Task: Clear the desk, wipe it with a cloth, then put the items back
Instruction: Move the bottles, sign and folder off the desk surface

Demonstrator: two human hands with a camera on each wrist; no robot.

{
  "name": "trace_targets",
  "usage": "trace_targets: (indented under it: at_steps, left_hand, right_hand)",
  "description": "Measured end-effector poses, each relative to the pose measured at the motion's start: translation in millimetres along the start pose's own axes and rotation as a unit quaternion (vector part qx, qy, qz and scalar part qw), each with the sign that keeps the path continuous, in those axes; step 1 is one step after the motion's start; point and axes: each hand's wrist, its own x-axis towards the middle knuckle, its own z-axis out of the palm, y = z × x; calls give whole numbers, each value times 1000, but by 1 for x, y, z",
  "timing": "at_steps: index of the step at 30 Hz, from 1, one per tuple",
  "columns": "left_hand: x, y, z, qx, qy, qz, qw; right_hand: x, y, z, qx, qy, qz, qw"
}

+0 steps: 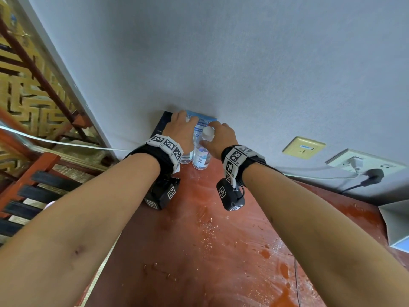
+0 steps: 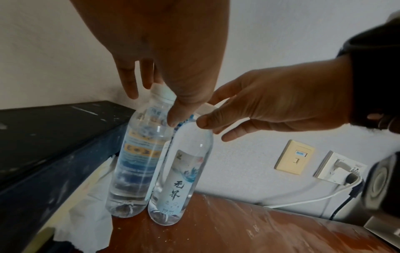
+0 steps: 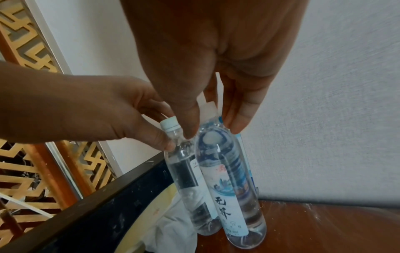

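Observation:
Two clear water bottles stand side by side at the far end of the wet red-brown desk [image 1: 199, 240], close to the wall. My left hand [image 1: 179, 127] pinches the left water bottle [image 2: 134, 154] at its neck, thumb in front and fingers behind the cap. My right hand [image 1: 219, 134] pinches the right water bottle [image 1: 201, 156] at its shoulder, just below the white cap. In the right wrist view that hand [image 3: 213, 131] straddles the neck of the labelled bottle [image 3: 227, 188]. Both bottles rest upright on the desk.
A blue printed card [image 1: 199, 120] leans on the wall behind the bottles. Left of them lie a dark ledge [image 2: 54, 137] and crumpled white tissue [image 2: 86, 214]. Wall sockets [image 1: 363, 162] with plugs are on the right, a grey box [image 1: 396, 222] at the desk's right edge.

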Motion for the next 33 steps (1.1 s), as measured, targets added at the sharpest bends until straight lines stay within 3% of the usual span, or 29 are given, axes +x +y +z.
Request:
trace_targets:
  at_steps: [6,11,18,26,33]
  left_hand:
    - [-23,36,-16,16,56,-11,998]
    - [-42,100,-28,28,62,11,998]
    - [-58,256,-22,6,48,72,996]
    - [-69,471,35,-72,1,164,984]
    - [-57,587,61,-87,-12,187,978]
  right_hand:
    - [-31,23,-15,31,33,17,999]
    - [-70,64,-55,39,68,23,997]
    - [-143,186,-148,25,107,64,992]
    - [-221,355,-256,-26,164,132,977]
    - [-263,467,-319,-3,272,196,942]
